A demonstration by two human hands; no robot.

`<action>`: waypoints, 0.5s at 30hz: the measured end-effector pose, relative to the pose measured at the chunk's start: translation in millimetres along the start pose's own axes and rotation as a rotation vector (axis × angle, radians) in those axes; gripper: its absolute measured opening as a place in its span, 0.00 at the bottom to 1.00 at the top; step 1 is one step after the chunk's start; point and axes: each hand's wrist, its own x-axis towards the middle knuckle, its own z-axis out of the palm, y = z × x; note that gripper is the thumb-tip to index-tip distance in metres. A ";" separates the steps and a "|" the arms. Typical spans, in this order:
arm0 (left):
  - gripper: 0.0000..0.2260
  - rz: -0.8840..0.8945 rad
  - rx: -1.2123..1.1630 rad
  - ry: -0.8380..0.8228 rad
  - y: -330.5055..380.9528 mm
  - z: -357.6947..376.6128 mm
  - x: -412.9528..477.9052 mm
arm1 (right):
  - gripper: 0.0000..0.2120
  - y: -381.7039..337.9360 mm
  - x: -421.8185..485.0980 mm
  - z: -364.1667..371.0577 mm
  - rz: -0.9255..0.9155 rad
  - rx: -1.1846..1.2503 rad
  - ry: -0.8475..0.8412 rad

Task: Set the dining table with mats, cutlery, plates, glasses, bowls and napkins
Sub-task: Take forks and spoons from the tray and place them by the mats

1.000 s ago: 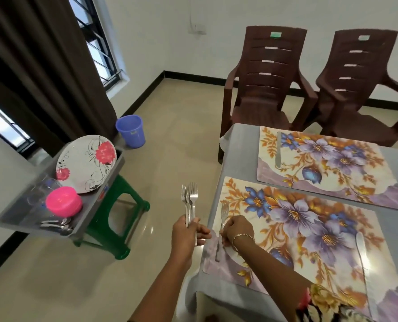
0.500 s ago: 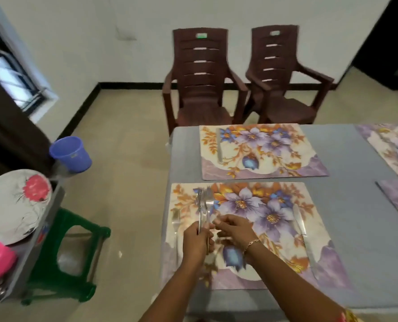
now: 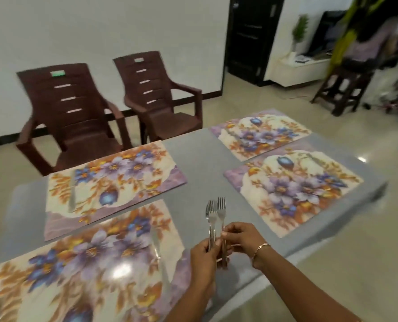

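Both hands meet over the grey surface point(image 3: 202, 163): the left hand point(image 3: 204, 256) grips shiny steel forks point(image 3: 213, 217) upright by their handles, and the right hand point(image 3: 242, 237) pinches one. Four glossy rectangular floral mats point(image 3: 114, 180) lie around; beyond, two slatted brown plastic chairs point(image 3: 77, 112).

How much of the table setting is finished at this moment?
Done: four floral mats lie on the table. In hand: the left hand holds forks, and the right hand pulls one out. Left: no plates, glasses, bowls or napkins show.
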 end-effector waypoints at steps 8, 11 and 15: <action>0.09 -0.036 -0.022 0.059 -1.7 99.5 29.4 | 0.10 -11.5 28.6 -147.7 0.074 -0.046 0.123; 0.08 -0.017 -0.012 0.136 4.4 117.4 51.7 | 0.12 -17.6 50.9 -169.7 0.106 -0.156 0.104; 0.08 -0.016 -0.048 0.206 4.5 132.3 81.4 | 0.12 -29.5 91.8 -174.5 0.119 -0.313 0.065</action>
